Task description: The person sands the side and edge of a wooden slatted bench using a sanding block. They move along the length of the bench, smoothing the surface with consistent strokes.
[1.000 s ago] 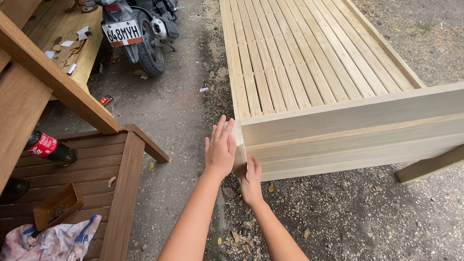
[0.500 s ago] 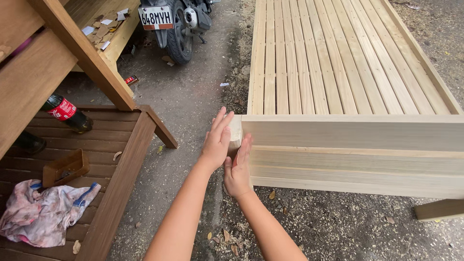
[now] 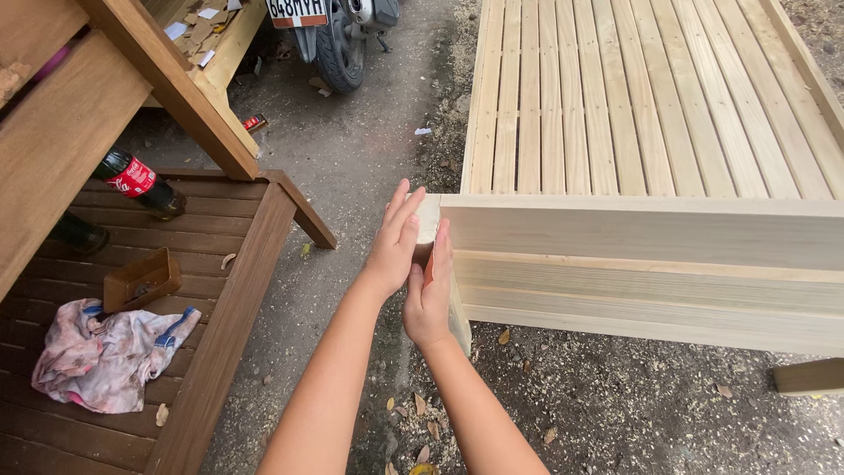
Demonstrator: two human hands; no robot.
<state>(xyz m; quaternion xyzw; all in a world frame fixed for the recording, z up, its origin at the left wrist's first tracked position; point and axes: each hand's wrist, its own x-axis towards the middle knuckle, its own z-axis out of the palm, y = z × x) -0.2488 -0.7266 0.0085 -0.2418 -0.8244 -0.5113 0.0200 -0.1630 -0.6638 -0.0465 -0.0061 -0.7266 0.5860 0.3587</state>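
Note:
A pale wooden bed frame (image 3: 651,233) with a slatted top lies on gravel. My left hand (image 3: 396,239) rests flat against the outer side of its near left corner post (image 3: 428,218), fingers straight and holding nothing. Just below it, my right hand (image 3: 429,299) presses against the same post. A small reddish-brown piece (image 3: 428,266), possibly sandpaper, sits between its fingers and the wood. Both forearms reach in from the bottom edge.
At the left stands a dark wooden slatted rack (image 3: 229,317) holding a dark bottle with a red label (image 3: 136,180), a small brown box (image 3: 141,280) and a crumpled rag (image 3: 105,354). A motorbike's rear wheel (image 3: 338,48) is at the top. A loose wood piece (image 3: 809,376) lies lower right.
The view has shifted so the corner post sits nearer the middle. My right hand has slid a little higher up the post, close under the left hand.

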